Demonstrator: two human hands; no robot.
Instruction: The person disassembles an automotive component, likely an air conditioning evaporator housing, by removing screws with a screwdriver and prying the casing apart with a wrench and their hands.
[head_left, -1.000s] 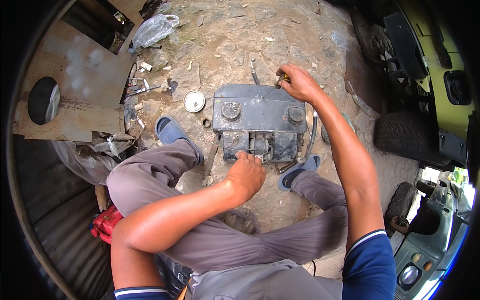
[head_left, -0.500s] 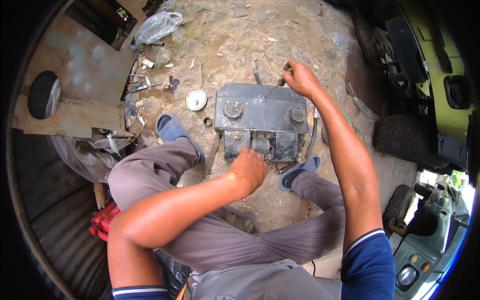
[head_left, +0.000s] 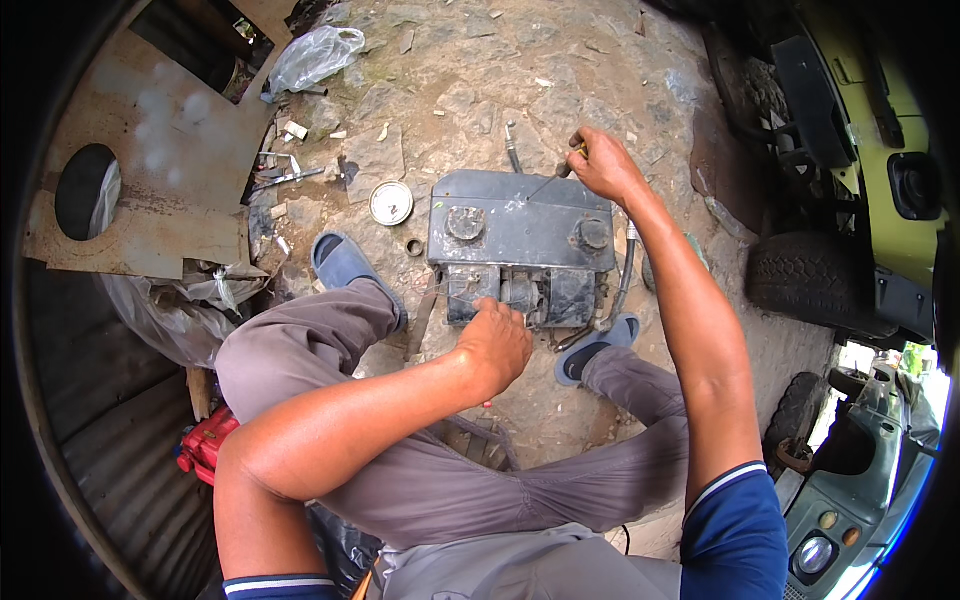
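Note:
A black hydraulic-looking tank unit (head_left: 525, 220) with two round caps lies on the ground between my feet. My right hand (head_left: 605, 165) is closed around the handle of a screwdriver (head_left: 564, 171), dark with some yellow. Its thin shaft slants down to the left, with the tip over the tank's top face; whether it touches cannot be told. At the unit's near side, my left hand (head_left: 496, 345) has its fingers curled in by the lower black block (head_left: 473, 284). A thin wire-like line shows near those fingertips, but what they hold is hidden.
Left of the unit are a round white-faced lid (head_left: 391, 203) and a small ring (head_left: 415, 247). Hoses (head_left: 627, 275) lie at its right and far side. Metal tools (head_left: 290, 177) and a plastic bag (head_left: 318, 57) are farther left. Vehicle parts and a tire (head_left: 815, 280) stand at right.
My right hand and the screwdriver have shifted slightly toward me. The left hand stays in nearly the same place, and the unit has not visibly moved.

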